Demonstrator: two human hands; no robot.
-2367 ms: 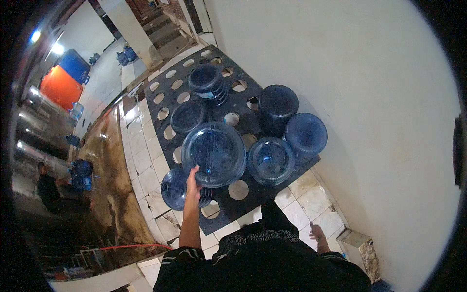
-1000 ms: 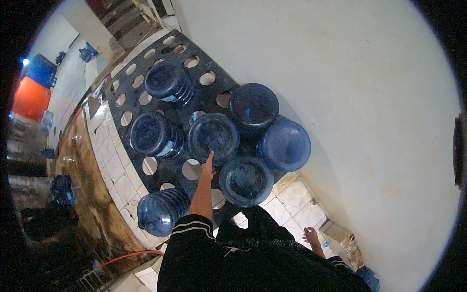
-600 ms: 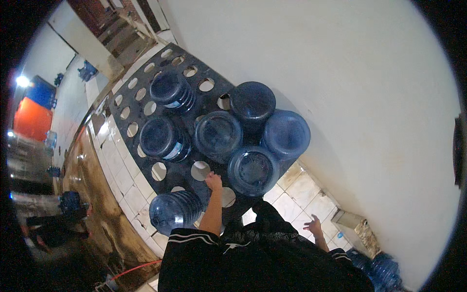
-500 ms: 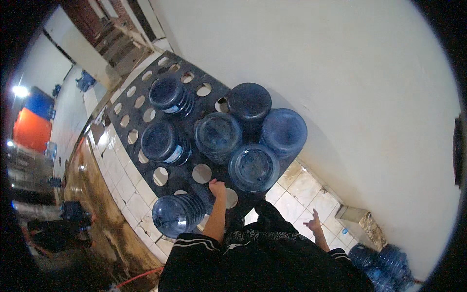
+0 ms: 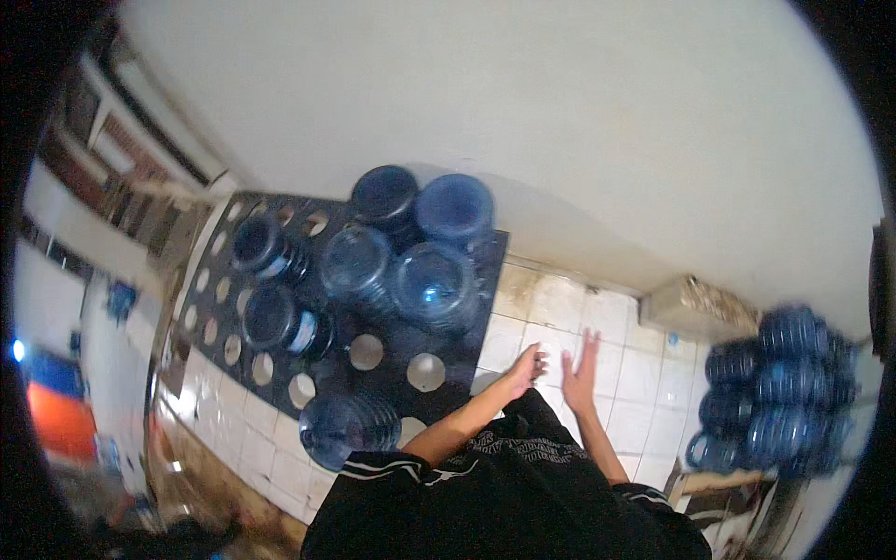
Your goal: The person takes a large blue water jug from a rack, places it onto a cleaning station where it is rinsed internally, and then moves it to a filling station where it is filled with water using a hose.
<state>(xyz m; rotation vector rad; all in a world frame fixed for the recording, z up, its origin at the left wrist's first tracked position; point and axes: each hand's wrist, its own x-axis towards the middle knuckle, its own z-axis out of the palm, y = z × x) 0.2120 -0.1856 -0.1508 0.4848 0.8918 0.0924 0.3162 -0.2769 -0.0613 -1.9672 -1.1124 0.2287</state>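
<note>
My left hand (image 5: 528, 370) is off the right edge of the black rack (image 5: 397, 385), above the tiled floor, its fingers loosely bent and apart with nothing held. Close beside it, my right hand (image 5: 581, 375) is raised with thumb and fingers spread, also bare. Several blue water jugs stand base-up in the rack, among them a clear one (image 5: 436, 285) nearest my hands and a cloudier one (image 5: 455, 207) against the wall. Another jug (image 5: 347, 427) lies tilted at the rack's near edge, left of my left forearm.
At the right, several blue jugs (image 5: 793, 383) are piled on a low wooden support (image 5: 723, 483). A worn block (image 5: 698, 306) juts from the foot of the white wall (image 5: 560, 121). White floor tiles (image 5: 644, 369) lie between rack and pile. An orange container (image 5: 61, 420) is far left.
My view has swung right, bringing the jug pile fully into sight. My left hand has left the rack's near edge and opened; my right hand has risen beside it. The jugs keep their places.
</note>
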